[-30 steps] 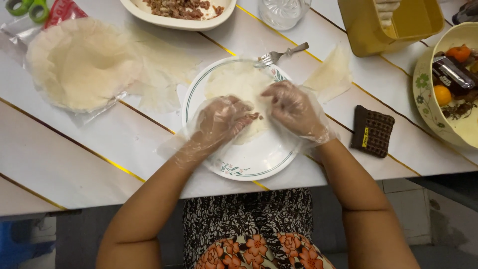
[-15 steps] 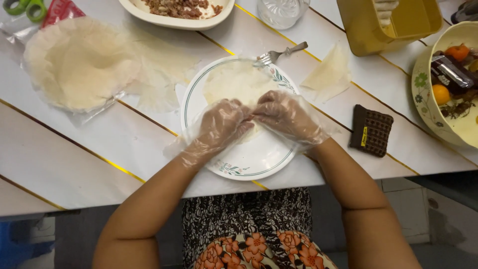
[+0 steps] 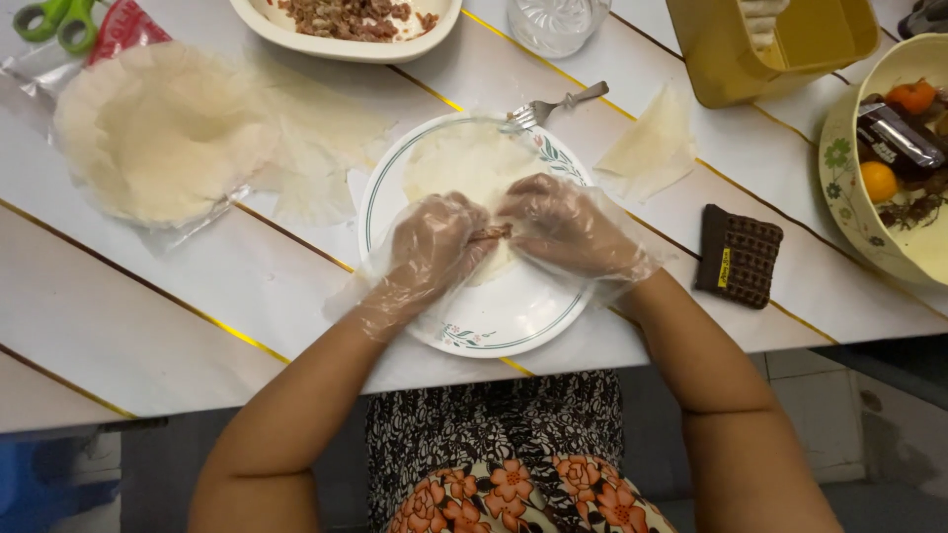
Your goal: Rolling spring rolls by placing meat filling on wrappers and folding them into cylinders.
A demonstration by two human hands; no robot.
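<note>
A white plate (image 3: 513,316) with a green rim line sits at the table's near edge, with a thin pale wrapper sheet (image 3: 464,163) lying on it. My left hand (image 3: 430,247) and my right hand (image 3: 563,227), both in clear plastic gloves, meet over the plate's middle. Their fingertips pinch the wrapper around a small brown bit of filling (image 3: 491,233). Much of the wrapper's near part is hidden under my hands. A fork (image 3: 548,104) rests on the plate's far rim.
A stack of round wrappers (image 3: 158,133) lies at the left with loose sheets (image 3: 316,148) beside it. A bowl of minced filling (image 3: 346,25), a glass (image 3: 553,20), a yellow container (image 3: 770,44), a folded wrapper (image 3: 652,143), a brown wallet (image 3: 739,255), a fruit bowl (image 3: 849,168) and green scissors (image 3: 54,20) surround the plate.
My hands have drawn together from apart on the wrapper to the plate's middle, gathering the wrapper's near edge over the filling.
</note>
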